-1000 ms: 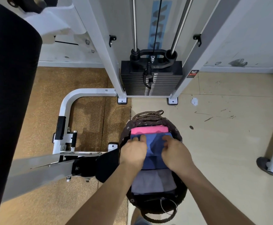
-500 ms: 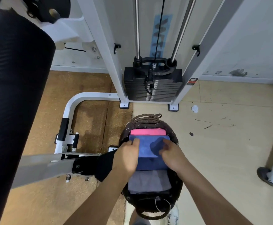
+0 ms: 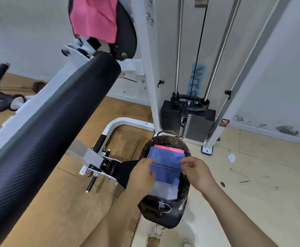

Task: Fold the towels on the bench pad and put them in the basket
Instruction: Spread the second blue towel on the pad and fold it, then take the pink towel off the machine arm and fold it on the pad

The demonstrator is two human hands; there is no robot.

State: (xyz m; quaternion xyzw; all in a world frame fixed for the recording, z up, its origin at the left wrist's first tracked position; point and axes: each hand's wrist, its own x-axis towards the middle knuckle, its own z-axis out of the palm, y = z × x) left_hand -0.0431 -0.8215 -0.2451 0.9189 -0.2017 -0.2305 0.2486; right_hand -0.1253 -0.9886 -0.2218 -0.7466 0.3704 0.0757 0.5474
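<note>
Where the floor point(image 3: 252, 184) changes from cork-brown matting to pale tile, a white cable machine frame point(image 3: 146, 68) rises against the wall. A thick black roller pad point(image 3: 47, 139) runs diagonally across its left side and fills much of the head view. Between the frame's uprights sits the black weight stack point(image 3: 187, 122), with two steel guide rods and a cable going up from it. High on the machine, a loose pink towel point(image 3: 94, 16) hangs over a round black part near the roller's far end. On the floor, just in front of the weight stack and beside a black seat pad point(image 3: 127, 171), stands the dark woven basket point(image 3: 163, 218). Inside it lie three folded towels, overlapping: a grey towel point(image 3: 165, 190) nearest the person, a blue towel point(image 3: 165, 162) on top in the middle, and a folded pink towel point(image 3: 168, 149) showing as a strip at the far side. The left hand point(image 3: 142, 173) has its grip closed on the blue towel's left edge, thumb over the top. The right hand point(image 3: 197, 172) hovers at the towel's right edge with fingers loosely curled; blur hides whether that grip pinches the cloth. A small tag point(image 3: 161, 205) on a white string hangs at the basket's near wall.
</note>
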